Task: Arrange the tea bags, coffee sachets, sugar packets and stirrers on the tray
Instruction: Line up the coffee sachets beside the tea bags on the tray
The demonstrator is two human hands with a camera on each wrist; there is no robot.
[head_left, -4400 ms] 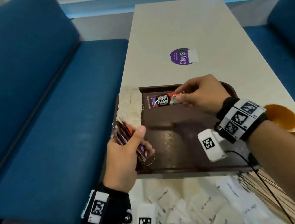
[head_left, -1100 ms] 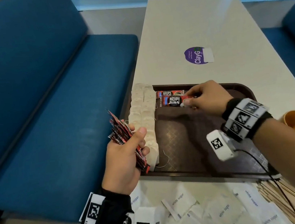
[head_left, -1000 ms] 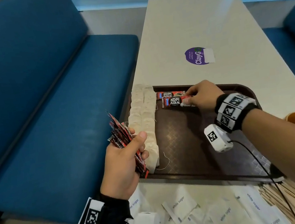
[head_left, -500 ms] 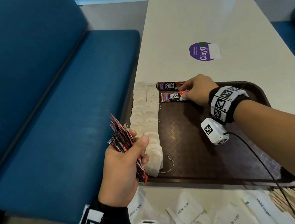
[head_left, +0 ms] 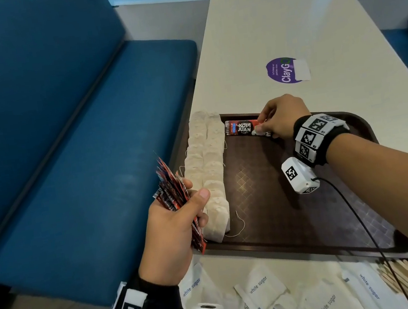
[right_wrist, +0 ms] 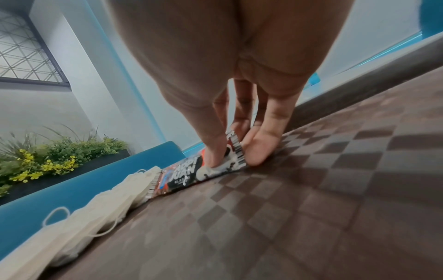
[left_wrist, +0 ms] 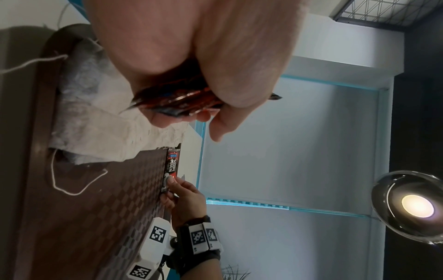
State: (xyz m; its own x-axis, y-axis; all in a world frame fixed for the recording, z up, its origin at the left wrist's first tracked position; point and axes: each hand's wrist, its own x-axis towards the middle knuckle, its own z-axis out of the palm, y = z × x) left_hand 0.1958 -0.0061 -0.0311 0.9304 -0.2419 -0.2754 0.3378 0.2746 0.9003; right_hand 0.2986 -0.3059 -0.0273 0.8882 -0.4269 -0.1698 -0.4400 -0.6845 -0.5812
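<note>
Left hand [head_left: 173, 226] is up near the body, palm turned inward, thumb laid flat across the top and fingers curled underneath, clamping a fanned bunch of red and black foil coffee sachets [head_left: 175, 197]. That wrist wears a black strap with a square printed marker. Right arm reaches forward, forearm bare, wrist wrapped in a black band of white marker tiles. Right hand [head_left: 281, 117] is knuckles-up, thumb and fingertips [right_wrist: 258, 149] pinching the end of one red and black Kopi Juan coffee sachet [head_left: 242, 128], pressed down low.
</note>
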